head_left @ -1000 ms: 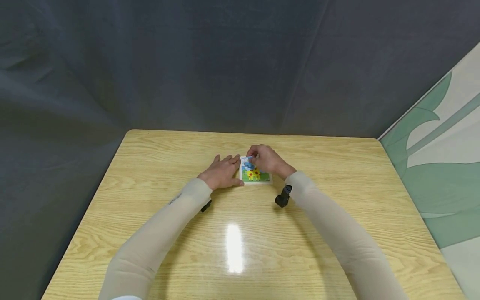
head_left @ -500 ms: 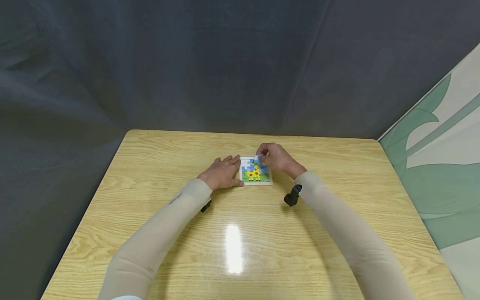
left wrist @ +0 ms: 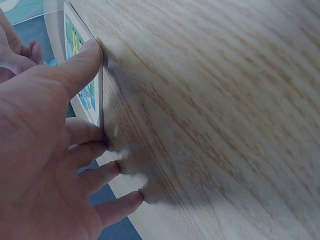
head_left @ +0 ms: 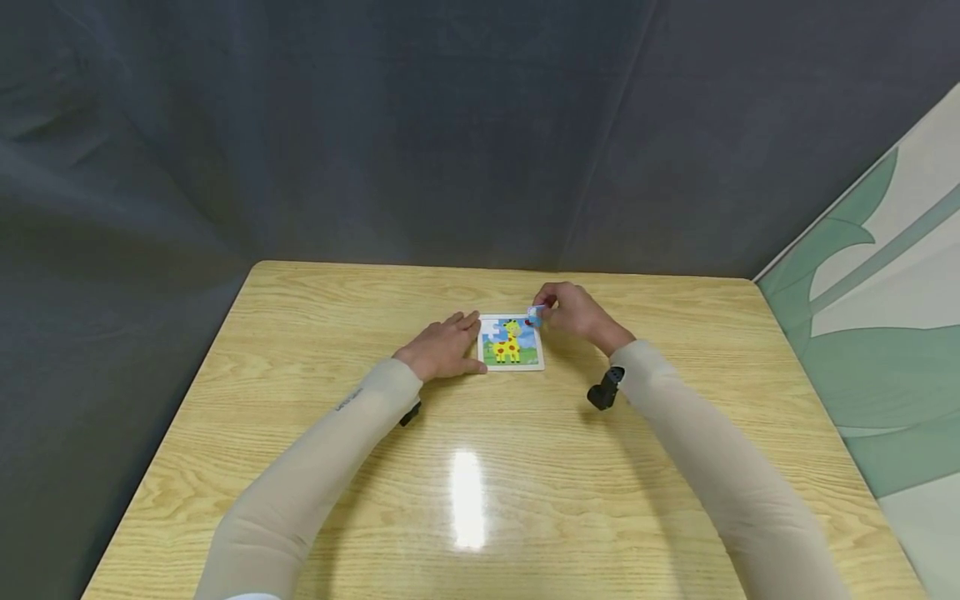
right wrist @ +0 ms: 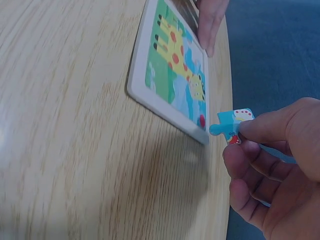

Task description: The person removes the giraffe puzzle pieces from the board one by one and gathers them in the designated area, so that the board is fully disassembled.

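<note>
A giraffe jigsaw puzzle in a white frame (head_left: 517, 368) lies on the table, with a white patch in its upper left part. My right hand (head_left: 576, 315) pinches a puzzle piece (right wrist: 231, 125) between thumb and fingers, just off the frame's far right corner. That piece is light blue with a red bit and a red-dotted white patch. At the puzzle's left side my left hand (head_left: 444, 347) rests with fingers spread straight. Its thumb (left wrist: 82, 62) lies on the frame's edge, and the other fingertips touch the tabletop.
The wood-grain table (head_left: 337, 500) spreads around the puzzle and ends at a dark cloth (head_left: 480, 133) behind it. A green and white patterned panel (head_left: 885, 333) stands along the right side. Small black wrist cameras sit under both sleeves.
My right hand has moved right, carrying the puzzle piece from over the puzzle to its far right corner and uncovering more of the giraffe. The left hand has stayed in place.
</note>
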`<action>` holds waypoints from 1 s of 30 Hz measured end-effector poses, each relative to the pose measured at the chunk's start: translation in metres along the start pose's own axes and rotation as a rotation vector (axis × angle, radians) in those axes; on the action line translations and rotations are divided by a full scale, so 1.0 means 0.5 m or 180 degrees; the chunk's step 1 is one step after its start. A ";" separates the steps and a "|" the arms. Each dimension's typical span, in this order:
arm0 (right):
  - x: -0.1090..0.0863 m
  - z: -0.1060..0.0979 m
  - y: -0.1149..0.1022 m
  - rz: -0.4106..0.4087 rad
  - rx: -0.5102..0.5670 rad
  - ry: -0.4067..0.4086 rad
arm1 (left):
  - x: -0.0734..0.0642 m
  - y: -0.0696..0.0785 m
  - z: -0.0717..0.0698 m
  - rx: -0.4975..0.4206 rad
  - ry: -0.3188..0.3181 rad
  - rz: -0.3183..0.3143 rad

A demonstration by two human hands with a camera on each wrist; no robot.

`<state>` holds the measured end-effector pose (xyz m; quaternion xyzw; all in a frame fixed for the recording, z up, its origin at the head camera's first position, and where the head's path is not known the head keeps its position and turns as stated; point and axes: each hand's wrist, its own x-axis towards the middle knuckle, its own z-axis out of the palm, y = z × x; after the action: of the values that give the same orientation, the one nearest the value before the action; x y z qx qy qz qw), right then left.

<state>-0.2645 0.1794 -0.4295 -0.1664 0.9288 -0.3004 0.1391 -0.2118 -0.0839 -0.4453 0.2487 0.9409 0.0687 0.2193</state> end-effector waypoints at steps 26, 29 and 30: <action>-0.015 -0.014 0.058 0.0112 -0.0202 0.0042 | 0.002 0.001 0.003 0.0085 0.0024 -0.0001; -0.014 -0.015 0.066 0.0111 -0.0241 0.0059 | 0.001 0.002 0.002 0.0085 0.0023 -0.0001; -0.014 -0.014 0.069 0.0107 -0.0253 0.0064 | 0.001 0.003 0.002 0.0091 0.0025 -0.0002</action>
<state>-0.2686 0.2120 -0.4435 -0.1531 0.9441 -0.2625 0.1279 -0.2110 -0.0826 -0.4460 0.2512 0.9428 0.0561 0.2120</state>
